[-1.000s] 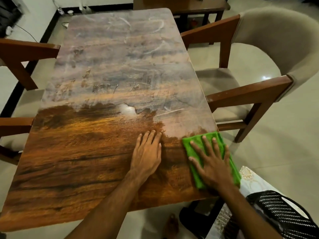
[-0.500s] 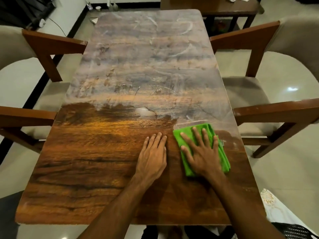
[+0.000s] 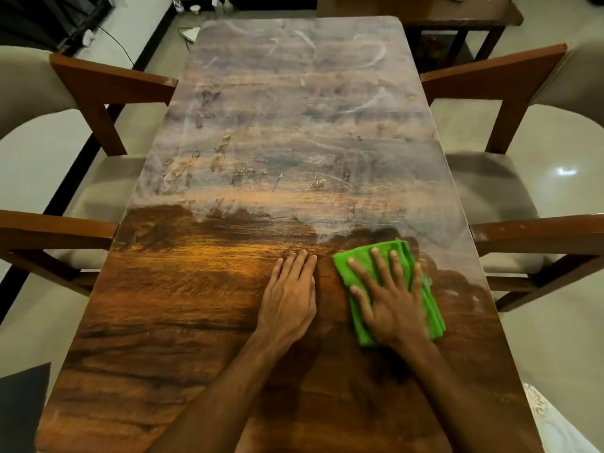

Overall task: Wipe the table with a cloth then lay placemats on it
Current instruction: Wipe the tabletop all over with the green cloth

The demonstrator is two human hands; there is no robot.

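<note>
A long wooden table (image 3: 196, 305) fills the view. Its near half is dark and clean, its far half is hazy with dusty white smears. A folded green cloth (image 3: 362, 263) lies on the table right of centre, at the border between the clean and dusty parts. My right hand (image 3: 389, 295) presses flat on the cloth with the fingers spread. My left hand (image 3: 289, 295) rests flat on the bare wood just left of the cloth, fingers together. A white patterned sheet (image 3: 552, 423), perhaps a placemat, shows at the bottom right corner beyond the table edge.
Wooden armchairs with beige cushions stand on both long sides: the left chair (image 3: 108, 83) and the right chair (image 3: 500, 76). A dark side table (image 3: 457, 18) stands past the far right corner. Cables and small items lie on the floor at the far left.
The right hand slid the cloth leftward and away from the table's right edge, toward the middle. The view shifted so the table sits more centred. The left hand stayed flat beside the cloth.
</note>
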